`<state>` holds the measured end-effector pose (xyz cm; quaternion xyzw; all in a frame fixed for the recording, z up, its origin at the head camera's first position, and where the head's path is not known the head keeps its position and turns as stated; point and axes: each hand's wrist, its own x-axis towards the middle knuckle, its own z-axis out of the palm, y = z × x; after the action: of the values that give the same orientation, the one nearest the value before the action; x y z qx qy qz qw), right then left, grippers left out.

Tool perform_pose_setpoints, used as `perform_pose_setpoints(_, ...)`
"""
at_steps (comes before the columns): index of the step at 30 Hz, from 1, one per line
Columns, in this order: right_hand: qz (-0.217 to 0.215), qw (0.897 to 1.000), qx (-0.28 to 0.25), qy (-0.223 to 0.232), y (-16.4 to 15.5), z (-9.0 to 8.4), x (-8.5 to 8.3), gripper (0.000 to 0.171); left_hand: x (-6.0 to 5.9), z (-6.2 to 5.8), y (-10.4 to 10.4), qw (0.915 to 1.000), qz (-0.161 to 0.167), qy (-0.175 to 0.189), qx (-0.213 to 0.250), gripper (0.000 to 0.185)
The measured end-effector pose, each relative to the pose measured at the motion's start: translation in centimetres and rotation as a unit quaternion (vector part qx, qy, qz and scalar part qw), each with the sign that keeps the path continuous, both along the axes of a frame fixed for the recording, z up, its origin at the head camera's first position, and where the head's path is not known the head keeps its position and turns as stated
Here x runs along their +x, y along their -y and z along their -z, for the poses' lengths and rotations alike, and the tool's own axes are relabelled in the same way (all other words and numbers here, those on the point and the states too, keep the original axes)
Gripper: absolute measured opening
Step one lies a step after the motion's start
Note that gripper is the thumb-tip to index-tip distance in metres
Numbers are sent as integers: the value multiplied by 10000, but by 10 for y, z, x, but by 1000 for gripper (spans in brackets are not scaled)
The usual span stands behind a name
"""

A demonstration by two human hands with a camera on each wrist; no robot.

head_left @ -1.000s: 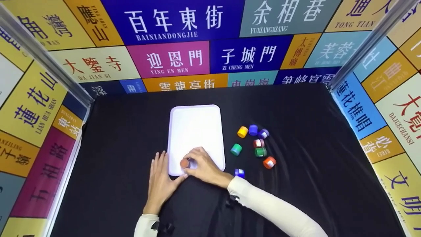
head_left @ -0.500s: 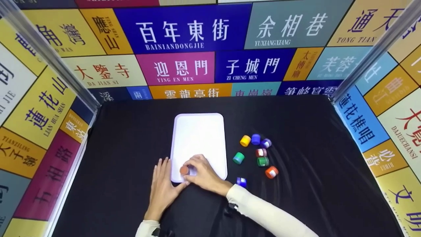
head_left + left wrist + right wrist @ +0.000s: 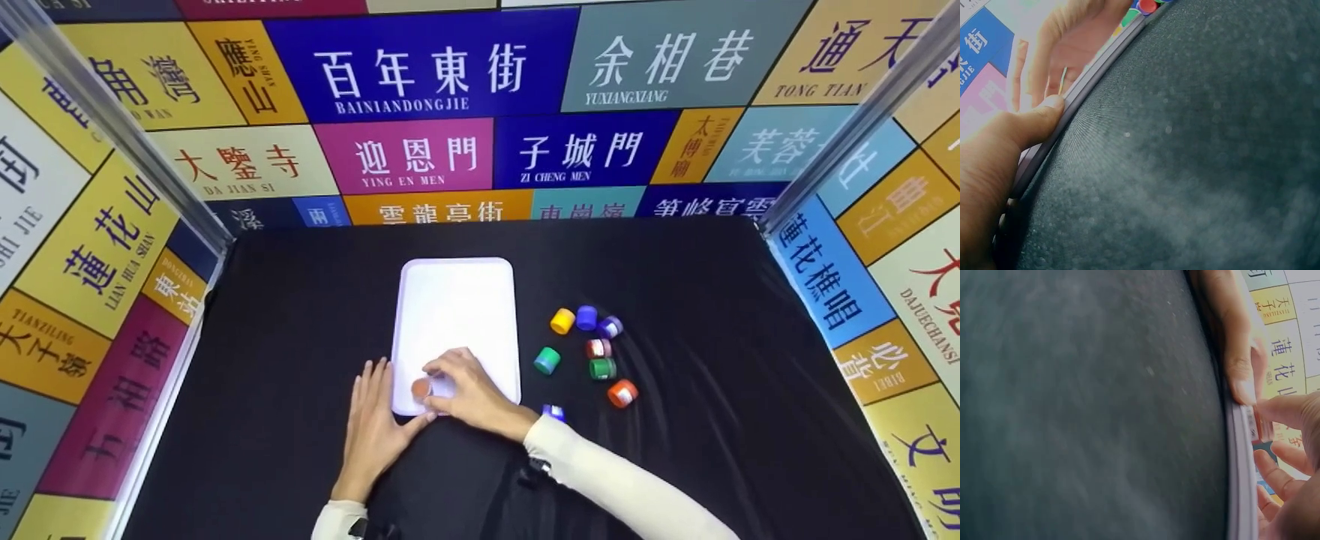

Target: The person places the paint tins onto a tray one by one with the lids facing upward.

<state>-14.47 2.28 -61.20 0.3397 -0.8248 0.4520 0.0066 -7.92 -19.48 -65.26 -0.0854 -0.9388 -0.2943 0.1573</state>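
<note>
A white tray (image 3: 457, 315) lies on the black cloth, long side pointing away from me. My left hand (image 3: 375, 431) rests along its near left corner, fingers straight, thumb at the near edge. Inside that corner stands a small jar with an orange-brown lid (image 3: 421, 388). My right hand (image 3: 469, 394) is over the tray, thumb and index finger spread to either side of the jar with a slight gap at the index finger. In the right wrist view, the jar (image 3: 1264, 427) shows a label, close to the thumb tip; the other fingers are spread.
Several small coloured jars lie right of the tray, among them a yellow jar (image 3: 562, 321), a green jar (image 3: 547, 361) and an orange-red jar (image 3: 622, 393). A blue jar (image 3: 553, 412) is near my right sleeve. Panels with printed signs (image 3: 420, 154) enclose the cloth.
My right index finger has drawn slightly back from the jar, and the fingers have loosened around it. The left hand stays at the tray's corner. The head view has tilted up.
</note>
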Motion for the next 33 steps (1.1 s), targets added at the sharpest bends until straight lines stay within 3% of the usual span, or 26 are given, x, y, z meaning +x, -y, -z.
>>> perform_pose_setpoints(20,344,9990,272,77,-66,-29,-12,40,0,-2,0,9997,-46,252,-42,117)
perform_pose_setpoints(33,549,9973,475,-142,-98,-28,-15,41,1,-2,0,9995,-31,295,88,117)
